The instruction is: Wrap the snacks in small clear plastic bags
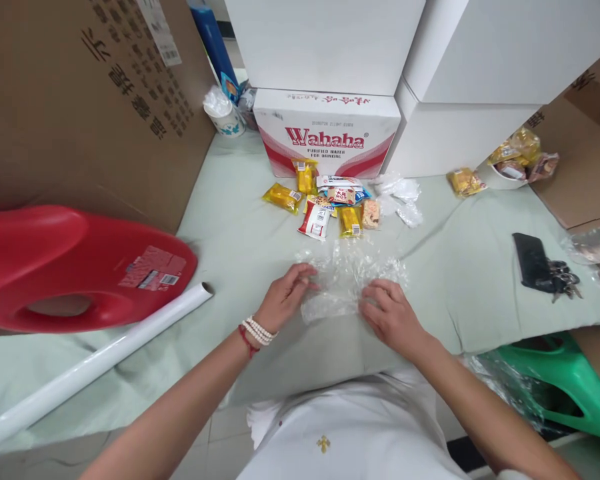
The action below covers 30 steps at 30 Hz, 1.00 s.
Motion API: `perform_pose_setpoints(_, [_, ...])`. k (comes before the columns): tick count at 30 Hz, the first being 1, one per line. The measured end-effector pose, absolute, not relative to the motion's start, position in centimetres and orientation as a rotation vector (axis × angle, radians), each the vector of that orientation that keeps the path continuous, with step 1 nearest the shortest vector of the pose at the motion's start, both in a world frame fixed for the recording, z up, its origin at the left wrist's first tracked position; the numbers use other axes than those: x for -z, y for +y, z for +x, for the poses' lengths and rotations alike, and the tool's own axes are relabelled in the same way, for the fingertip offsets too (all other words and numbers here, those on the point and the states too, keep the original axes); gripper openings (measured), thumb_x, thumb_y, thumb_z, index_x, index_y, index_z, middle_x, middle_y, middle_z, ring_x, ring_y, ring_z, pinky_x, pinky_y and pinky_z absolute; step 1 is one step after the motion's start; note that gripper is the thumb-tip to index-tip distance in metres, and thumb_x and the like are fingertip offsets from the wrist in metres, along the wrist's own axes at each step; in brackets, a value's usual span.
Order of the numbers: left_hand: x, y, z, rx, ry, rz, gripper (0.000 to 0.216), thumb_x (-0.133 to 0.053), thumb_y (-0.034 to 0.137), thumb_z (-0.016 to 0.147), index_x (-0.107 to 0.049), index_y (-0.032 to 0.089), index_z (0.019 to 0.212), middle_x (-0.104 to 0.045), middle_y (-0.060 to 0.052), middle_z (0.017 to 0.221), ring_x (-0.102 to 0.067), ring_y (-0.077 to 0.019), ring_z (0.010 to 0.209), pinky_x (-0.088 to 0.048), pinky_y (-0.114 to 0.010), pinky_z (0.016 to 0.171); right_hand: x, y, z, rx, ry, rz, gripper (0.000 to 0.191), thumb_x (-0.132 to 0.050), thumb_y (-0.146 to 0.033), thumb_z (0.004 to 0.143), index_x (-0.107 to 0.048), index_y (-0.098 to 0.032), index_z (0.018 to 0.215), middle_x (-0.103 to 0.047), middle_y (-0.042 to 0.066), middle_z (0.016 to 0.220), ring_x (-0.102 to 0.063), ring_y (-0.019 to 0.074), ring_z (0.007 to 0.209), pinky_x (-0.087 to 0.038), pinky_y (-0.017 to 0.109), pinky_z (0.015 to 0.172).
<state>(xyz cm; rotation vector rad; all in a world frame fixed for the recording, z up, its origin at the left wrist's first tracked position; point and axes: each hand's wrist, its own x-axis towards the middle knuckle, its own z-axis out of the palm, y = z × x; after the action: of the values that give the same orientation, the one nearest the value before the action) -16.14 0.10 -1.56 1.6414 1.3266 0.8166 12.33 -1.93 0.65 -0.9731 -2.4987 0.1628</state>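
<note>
A crumpled clear plastic bag (347, 277) lies on the pale green tablecloth (230, 233) in front of me. My left hand (285, 298) pinches its left edge, fingers closed on the film. On the bag's lower right side my right hand (393, 315) presses down, its fingers curled over the plastic. Just beyond the bag lies a small heap of wrapped snacks (330, 200), several yellow, red-and-white and blue packets, touched by neither hand.
A red plastic stool (75, 267) lies at the left, a white roll (100, 360) beside it. A Wahaha box (327, 133) and white boxes stand behind. A phone with keys (540, 263) rests right; a bowl of snacks (520, 160) far right; a green stool (565, 380) below.
</note>
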Motion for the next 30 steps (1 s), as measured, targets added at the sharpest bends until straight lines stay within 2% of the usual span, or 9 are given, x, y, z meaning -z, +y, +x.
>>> perform_pose_setpoints(5, [2.8,-1.6,-15.0,-0.716,1.421,2.028,0.023,-0.054,0.032,0.098,-0.076,0.023,0.098,-0.076,-0.009,0.121,-0.067,-0.0262,0.112,-0.051,-0.046,0.099,-1.0,-8.6,17.2,-0.448,-2.446,-1.001,0.011,-0.062,-0.011,0.093,-0.066,-0.019,0.099,-0.069,0.009,0.104,-0.057,0.0293,0.112,-0.048,0.052,0.099])
perform_pose_setpoints(7, [2.7,-2.5,-14.5,-0.577,1.431,2.182,0.019,-0.066,0.036,0.092,-0.077,0.027,0.105,-0.072,-0.007,0.130,-0.060,-0.0307,0.119,-0.046,-0.053,0.103,-2.5,-8.9,17.8,-0.441,-2.334,-1.042,0.015,-0.061,-0.008,0.092,-0.065,-0.019,0.102,-0.068,0.009,0.101,-0.059,0.0271,0.106,-0.050,0.050,0.096])
perform_pose_setpoints(9, [2.3,-3.1,-14.3,-0.462,1.470,2.246,0.039,-0.078,0.041,0.083,-0.074,0.029,0.119,-0.068,-0.009,0.137,-0.054,-0.0357,0.126,-0.042,-0.059,0.106,-4.3,-7.3,16.9,-0.311,-2.231,-1.091,0.022,-0.061,-0.006,0.091,-0.065,-0.019,0.108,-0.068,0.009,0.100,-0.061,0.0257,0.103,-0.051,0.049,0.096])
perform_pose_setpoints(12, [1.5,-3.5,-14.7,-0.344,1.479,2.285,0.062,-0.085,0.045,0.073,-0.068,0.028,0.130,-0.059,-0.012,0.149,-0.041,-0.0432,0.142,-0.027,-0.070,0.115,-6.0,-3.5,13.9,-0.190,-2.314,-1.149,0.033,-0.064,-0.018,0.095,-0.063,-0.020,0.128,-0.066,0.015,0.126,-0.055,0.0308,0.125,-0.046,0.054,0.107])
perform_pose_setpoints(15, [0.7,-3.5,-15.9,-0.238,1.348,2.294,0.072,-0.080,0.037,0.073,-0.057,0.027,0.140,-0.046,-0.013,0.161,-0.024,-0.0435,0.155,-0.004,-0.076,0.120,-6.1,-1.2,11.9,-0.333,-2.684,-1.247,0.040,-0.064,-0.027,0.097,-0.063,-0.022,0.136,-0.059,0.015,0.146,-0.047,0.0344,0.140,-0.035,0.060,0.117])
perform_pose_setpoints(18, [0.4,-3.5,-17.5,-0.216,1.201,2.237,0.072,-0.064,0.014,0.072,-0.051,0.024,0.142,-0.035,-0.013,0.168,-0.019,-0.0355,0.159,-0.001,-0.072,0.123,-5.7,-1.0,13.3,-0.585,-2.923,-1.420,0.031,-0.065,-0.020,0.092,-0.071,-0.022,0.123,-0.061,0.011,0.146,-0.052,0.0349,0.136,-0.044,0.054,0.111])
perform_pose_setpoints(22, [0.5,-3.3,-18.5,-0.284,1.111,2.151,0.065,-0.056,0.007,0.064,-0.057,0.025,0.126,-0.034,-0.010,0.168,-0.017,-0.0325,0.161,0.003,-0.071,0.124,-6.9,1.4,16.0,-0.770,-2.807,-1.583,0.026,-0.056,-0.033,0.100,-0.072,-0.024,0.118,-0.067,0.010,0.136,-0.067,0.0265,0.113,-0.053,0.037,0.092])
perform_pose_setpoints(26, [0.6,-3.2,-17.4,-0.387,1.218,2.057,0.011,-0.055,0.023,0.088,-0.064,0.023,0.095,-0.049,-0.007,0.160,-0.029,-0.0322,0.157,0.001,-0.073,0.123,-7.5,8.3,11.3,-0.352,-2.384,-2.051,0.046,-0.040,-0.053,0.105,-0.063,-0.022,0.131,-0.072,0.012,0.115,-0.070,0.0278,0.098,-0.052,0.038,0.083])
perform_pose_setpoints(30, [0.7,-3.7,-16.2,-0.426,1.298,2.112,0.033,-0.066,0.042,0.090,-0.056,0.020,0.068,-0.052,-0.007,0.158,-0.033,-0.0383,0.154,0.004,-0.077,0.121,-5.3,14.3,4.8,-0.215,-2.333,-2.187,0.062,-0.046,-0.063,0.099,-0.055,-0.017,0.140,-0.065,0.022,0.127,-0.063,0.0377,0.114,-0.053,0.043,0.083])
